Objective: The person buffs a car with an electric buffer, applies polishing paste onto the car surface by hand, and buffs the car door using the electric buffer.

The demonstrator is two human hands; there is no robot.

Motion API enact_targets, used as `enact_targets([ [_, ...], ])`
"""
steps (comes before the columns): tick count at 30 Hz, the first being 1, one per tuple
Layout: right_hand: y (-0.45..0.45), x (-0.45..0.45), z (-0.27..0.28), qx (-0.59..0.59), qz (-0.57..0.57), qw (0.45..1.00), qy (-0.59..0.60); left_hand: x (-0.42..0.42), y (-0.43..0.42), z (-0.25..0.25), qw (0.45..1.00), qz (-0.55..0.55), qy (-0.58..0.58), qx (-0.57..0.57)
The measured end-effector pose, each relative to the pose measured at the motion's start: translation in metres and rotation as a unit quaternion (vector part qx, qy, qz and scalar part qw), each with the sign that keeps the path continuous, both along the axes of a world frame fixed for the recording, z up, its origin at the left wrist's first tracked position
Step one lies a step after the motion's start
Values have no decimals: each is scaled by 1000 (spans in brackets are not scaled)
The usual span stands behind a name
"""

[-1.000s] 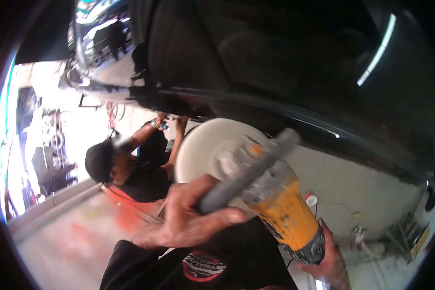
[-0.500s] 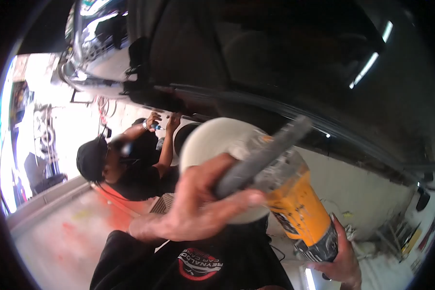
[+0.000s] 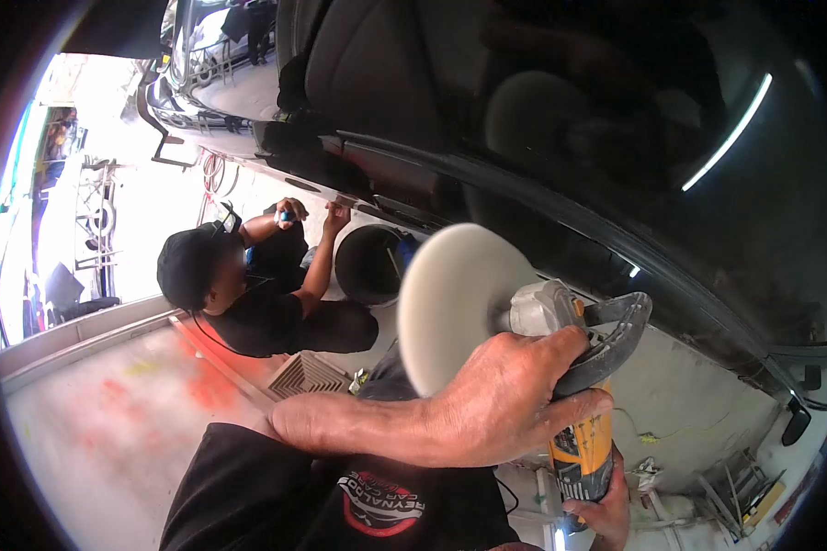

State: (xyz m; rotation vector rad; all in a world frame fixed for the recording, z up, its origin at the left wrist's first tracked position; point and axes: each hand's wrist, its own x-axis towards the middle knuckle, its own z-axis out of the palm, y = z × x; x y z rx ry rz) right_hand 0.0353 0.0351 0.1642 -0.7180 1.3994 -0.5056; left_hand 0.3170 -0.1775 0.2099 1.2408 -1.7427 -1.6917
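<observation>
A yellow and black polisher (image 3: pixel 581 441) with a round cream pad (image 3: pixel 459 303) is held between my two hands. My left hand (image 3: pixel 515 395) wraps round its black loop handle (image 3: pixel 629 321), beside the metal gear head (image 3: pixel 538 308). My right hand (image 3: pixel 606 510) grips the rear end of the body, with its fingers partly hidden. The pad is tilted on edge, its face turned to the left. Above it is a glossy black car panel (image 3: pixel 597 202), which reflects a pale disc. I cannot tell whether the pad touches the car.
To the left, a person in a black cap (image 3: pixel 188 266) crouches by the car's lower side, both hands raised to it. A black round bucket (image 3: pixel 368 266) stands beside them. A slatted vent (image 3: pixel 308 375) lies near paint-stained white flooring (image 3: pixel 110 413). Metal pieces (image 3: pixel 730 496) lie at right.
The polisher has swung round, so its pad shows clear of my left hand. My left hand has moved right with the handle. The view has shifted slightly.
</observation>
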Motion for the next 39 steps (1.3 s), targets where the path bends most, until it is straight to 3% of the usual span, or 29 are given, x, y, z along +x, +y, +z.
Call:
enact_targets([
  [1,2,1,-5,-1,-44,999,-17,-7,3,-2,1000,-1,-13,1],
  [7,43,-32,-67,-14,-17,1000,-10,-52,24,-20,996,-9,-87,-19],
  [15,73,-34,-117,-28,-48,994,-90,-82,41,-49,989,-10,-140,-54],
  [18,72,-26,-119,-22,-94,990,-100,-91,42,-56,986,-18,-157,-53],
  [29,74,-22,-128,-11,-82,984,-156,-108,44,-44,971,-15,-215,-100],
  [31,78,-25,-137,-40,-42,988,-140,-107,44,-51,974,-13,-205,-93],
  [39,84,-20,-137,-1,-81,986,-149,-106,42,-71,976,-17,-187,-108],
])
